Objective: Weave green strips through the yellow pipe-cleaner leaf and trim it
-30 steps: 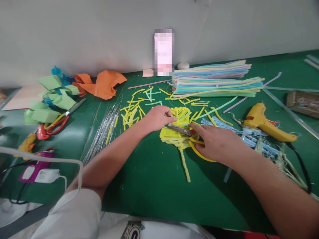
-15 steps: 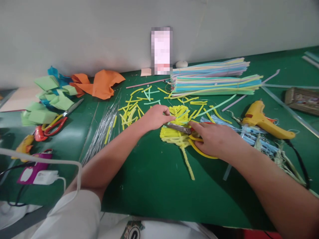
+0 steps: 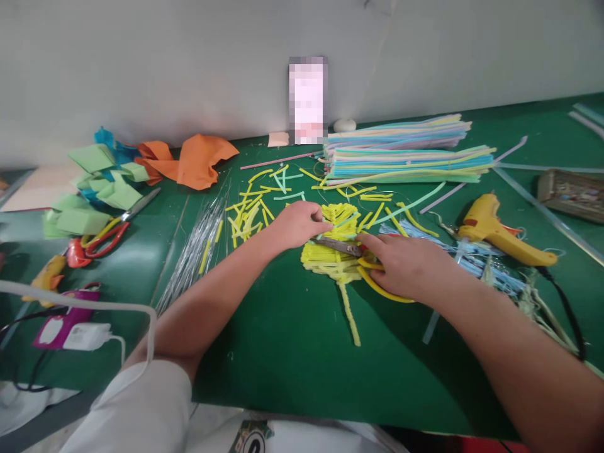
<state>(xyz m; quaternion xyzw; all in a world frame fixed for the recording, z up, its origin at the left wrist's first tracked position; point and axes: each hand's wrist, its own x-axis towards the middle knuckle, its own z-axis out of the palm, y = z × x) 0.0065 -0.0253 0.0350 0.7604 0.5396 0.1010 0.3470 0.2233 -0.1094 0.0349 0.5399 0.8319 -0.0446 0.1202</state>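
Plainly, the right hand (image 3: 410,267) has its fingers round scissors (image 3: 350,250), over a ribbed, fuzzy yellow leaf (image 3: 325,261) mid-bench (image 3: 283,340), its stem (image 3: 349,314) toward the near edge; the left hand (image 3: 302,223) is at its upper left, grip unclear. By the far edge, a phone's (image 3: 307,100) screen is blurred; below the near edge, a badge's (image 3: 252,438) ringed character is cut off.

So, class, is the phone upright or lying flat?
Upright: the phone stands on its short end by the wall, its bright screen facing the camera.
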